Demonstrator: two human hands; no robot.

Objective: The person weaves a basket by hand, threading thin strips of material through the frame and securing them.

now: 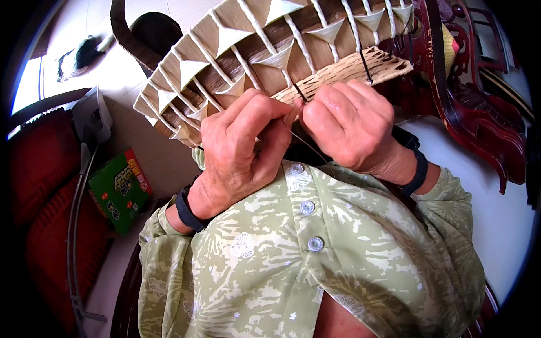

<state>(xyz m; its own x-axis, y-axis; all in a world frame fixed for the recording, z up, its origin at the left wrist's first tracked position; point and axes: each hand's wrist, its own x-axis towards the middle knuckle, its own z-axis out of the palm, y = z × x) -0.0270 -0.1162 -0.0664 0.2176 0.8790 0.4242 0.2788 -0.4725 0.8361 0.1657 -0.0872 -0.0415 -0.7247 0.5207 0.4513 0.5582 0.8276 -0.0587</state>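
Stretching across the upper view, the curved brown wooden body [251, 52] with twisted white cords [300, 45] and pale triangular flaps [231, 39] is apparently kept near for reach. A fine pale strand [306, 142] is seemingly pinched by the fingers [273, 107] of the left hand [245, 138]; those of the right hand [349, 124] are curled tight beside a thin black cord [297, 90], grip hidden.

A green-and-red box [120, 190] sits near dark red cushions [48, 231].
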